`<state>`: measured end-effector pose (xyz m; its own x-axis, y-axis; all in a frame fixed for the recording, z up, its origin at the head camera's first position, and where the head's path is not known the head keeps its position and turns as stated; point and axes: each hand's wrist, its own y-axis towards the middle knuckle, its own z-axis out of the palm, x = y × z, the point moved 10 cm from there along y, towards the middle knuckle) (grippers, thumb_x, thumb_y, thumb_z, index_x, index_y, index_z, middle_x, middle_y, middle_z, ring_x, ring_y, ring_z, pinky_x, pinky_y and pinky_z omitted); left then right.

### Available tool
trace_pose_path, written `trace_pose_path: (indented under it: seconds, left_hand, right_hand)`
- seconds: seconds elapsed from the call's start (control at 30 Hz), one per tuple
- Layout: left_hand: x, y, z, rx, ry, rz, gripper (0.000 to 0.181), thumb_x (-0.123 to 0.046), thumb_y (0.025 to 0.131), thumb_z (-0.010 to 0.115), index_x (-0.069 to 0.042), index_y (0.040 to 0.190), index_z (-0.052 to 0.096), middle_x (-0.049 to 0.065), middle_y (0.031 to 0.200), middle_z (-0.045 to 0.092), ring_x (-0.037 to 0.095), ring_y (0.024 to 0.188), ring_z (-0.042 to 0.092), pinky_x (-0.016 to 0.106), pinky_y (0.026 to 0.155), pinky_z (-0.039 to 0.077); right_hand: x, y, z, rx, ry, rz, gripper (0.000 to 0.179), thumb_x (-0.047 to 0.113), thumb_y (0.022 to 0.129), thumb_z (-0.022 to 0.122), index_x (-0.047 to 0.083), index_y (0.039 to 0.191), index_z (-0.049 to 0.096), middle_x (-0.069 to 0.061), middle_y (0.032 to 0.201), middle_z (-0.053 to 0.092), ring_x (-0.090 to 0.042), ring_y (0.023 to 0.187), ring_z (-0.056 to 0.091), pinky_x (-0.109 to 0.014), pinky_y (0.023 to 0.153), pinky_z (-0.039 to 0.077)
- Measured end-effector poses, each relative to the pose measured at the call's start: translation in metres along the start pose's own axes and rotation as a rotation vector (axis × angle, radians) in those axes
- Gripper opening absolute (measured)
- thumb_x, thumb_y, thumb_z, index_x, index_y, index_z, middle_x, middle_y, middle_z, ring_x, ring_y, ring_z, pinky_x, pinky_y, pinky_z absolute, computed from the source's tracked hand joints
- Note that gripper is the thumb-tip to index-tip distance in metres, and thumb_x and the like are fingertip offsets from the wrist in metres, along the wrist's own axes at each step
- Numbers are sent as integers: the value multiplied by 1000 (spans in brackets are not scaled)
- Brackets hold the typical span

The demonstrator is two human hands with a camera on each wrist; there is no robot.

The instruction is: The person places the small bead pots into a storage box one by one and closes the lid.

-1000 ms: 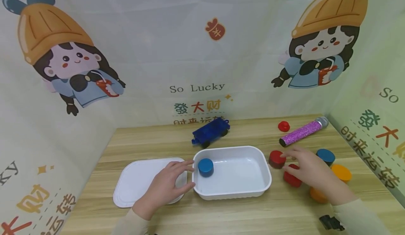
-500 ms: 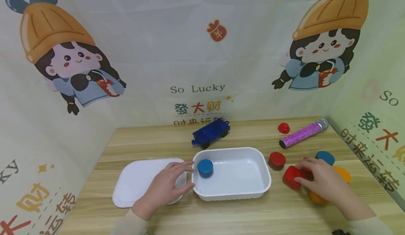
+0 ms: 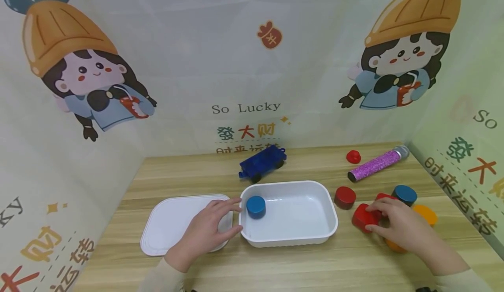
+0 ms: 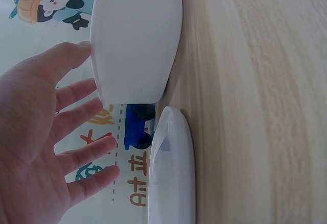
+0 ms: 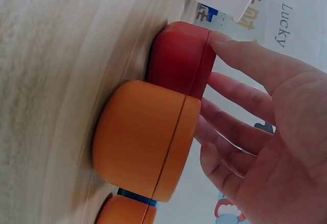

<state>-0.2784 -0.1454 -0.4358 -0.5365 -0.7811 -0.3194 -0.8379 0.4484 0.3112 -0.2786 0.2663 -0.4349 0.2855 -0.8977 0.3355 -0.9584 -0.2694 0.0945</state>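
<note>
In the head view my left hand [image 3: 210,228] has its fingers spread loosely at the left rim of a white rectangular box [image 3: 293,239]. The left wrist view shows its thumb at the rim of the box [image 4: 135,45], fingers extended. Inside the box, toward the left, sits a blue round block [image 3: 256,206]. My right hand [image 3: 405,228] pinches a red rounded block [image 3: 364,217] between thumb and fingertips, right of the box. The right wrist view has the thumb at the top edge of the red block [image 5: 179,58], which stands on the table beside an orange block [image 5: 140,137].
A white lid [image 3: 173,222] lies left of the box. A blue toy wagon [image 3: 262,163] stands behind it. To the right are a red round block [image 3: 344,197], a blue block [image 3: 404,194], an orange block [image 3: 427,214], a small red piece [image 3: 353,156] and a glittery pink microphone [image 3: 376,165].
My right hand has moved back from between the red blocks, toward the right and nearer me, and now pinches the rounded red one. The left hand stays at the box's rim.
</note>
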Motion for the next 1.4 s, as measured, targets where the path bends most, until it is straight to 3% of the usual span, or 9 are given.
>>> trace_pose_path:
  seconds: [0.27,0.43,0.63,0.73,0.87,0.97,1.03,1.23,1.4]
  left_hand:
    - [-2,1,2,2,-5,2,39,-43,90,78,-23,123,72,-2,149,61,22,131,58,48,103,54]
    - [-3,-1,5,23,-7,-12,38,-42,91,77,-24,124,71,-2,150,60,22,132,58,48,104,54]
    - [-3,-4,0,3,8,-11,38,-42,91,77,-24,124,71,-3,149,60,22,131,58,47,103,54]
    - [-2,-4,-1,-11,11,-3,38,-41,90,78,-24,124,72,-3,149,61,22,130,59,47,103,54]
    - [-3,-3,-2,-23,13,8,39,-41,90,79,-23,123,72,-4,148,62,21,129,59,47,101,55]
    - [-2,-3,-1,-16,13,6,39,-43,90,78,-24,124,72,-5,148,61,20,129,59,46,102,54]
    - [-3,-2,0,-12,9,6,39,-43,91,77,-24,124,72,-5,148,61,20,129,59,46,102,54]
    - [-3,0,-1,-11,8,10,40,-45,90,77,-25,124,71,-7,148,61,18,129,59,45,102,54]
    - [-2,-1,-1,-4,0,0,39,-46,91,77,-26,124,71,-7,149,61,18,130,58,46,103,54]
  right_hand:
    - [5,-4,-4,-68,0,-43,36,28,76,92,10,104,77,-9,108,72,-17,87,62,-37,75,60]
    - [11,-5,-10,-97,16,-58,38,26,76,92,10,106,78,-15,113,72,-22,92,64,-41,77,62]
    - [32,2,-31,-151,-2,-111,37,22,76,91,8,107,78,-17,115,72,-34,101,65,-48,81,62]
    - [44,6,-42,-162,-1,-117,37,22,77,91,9,109,78,-16,116,71,-28,92,64,-39,73,61]
    - [62,11,-49,-151,14,-115,39,25,78,91,11,112,78,-18,123,69,-31,96,65,-37,73,61]
    - [77,16,-47,-132,38,-135,41,26,79,91,11,114,77,-19,128,68,-40,113,62,-51,87,62]
    - [87,20,-43,-120,57,-162,40,25,80,90,12,115,77,-17,129,68,-40,117,62,-54,90,61]
    - [118,32,-22,-61,86,-243,40,21,80,90,13,117,77,-9,127,68,-30,115,65,-43,87,64]
    - [140,43,1,-11,77,-311,41,24,79,90,13,116,77,-5,123,69,-28,117,64,-41,90,63]
